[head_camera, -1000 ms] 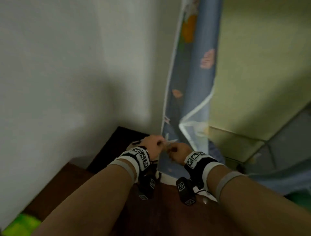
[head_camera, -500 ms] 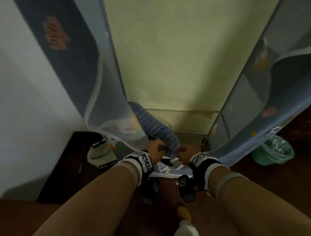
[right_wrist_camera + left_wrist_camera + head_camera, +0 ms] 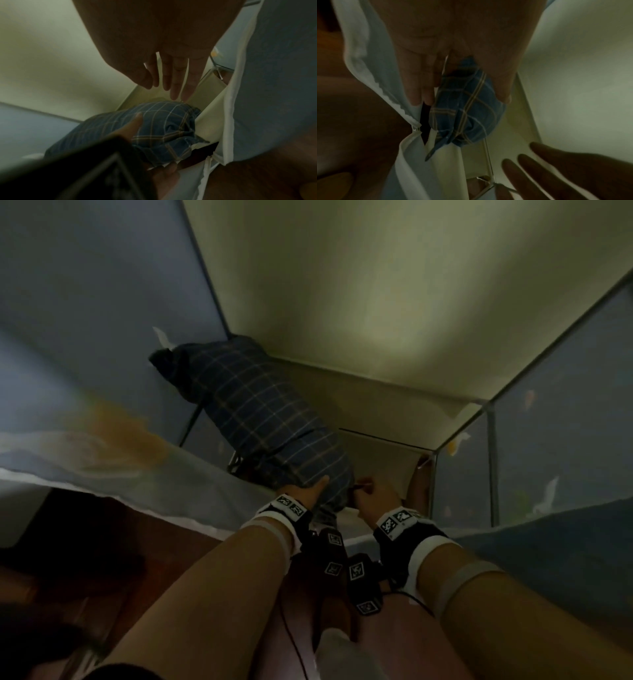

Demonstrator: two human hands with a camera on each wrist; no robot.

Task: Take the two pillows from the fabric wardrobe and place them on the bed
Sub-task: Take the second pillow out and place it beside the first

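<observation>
Comparing with the head view half a second earlier, the wardrobe cover (image 3: 113, 446) is now parted to both sides and the interior stands exposed; both hands have left the cover and moved inside.

The left hand (image 3: 310, 489) grips the near end of the plaid pillow (image 3: 260, 412): in the left wrist view the thumb lies on one face of the pillow (image 3: 467, 108) and the fingers (image 3: 418, 81) on the other, between pillow and cover edge. The pillow extends away from those fingers, leaning up toward the far left corner of the fabric wardrobe (image 3: 394, 302).

The right hand (image 3: 373, 498) is released. In the right wrist view its fingers (image 3: 175, 81) are straight and spread, just beyond the pillow's near end (image 3: 163, 128), not gripping it.

Assessment: access is complete and extraction of the first pillow is starting. A second pillow cannot be identified in these views. The bed is not in view.
</observation>
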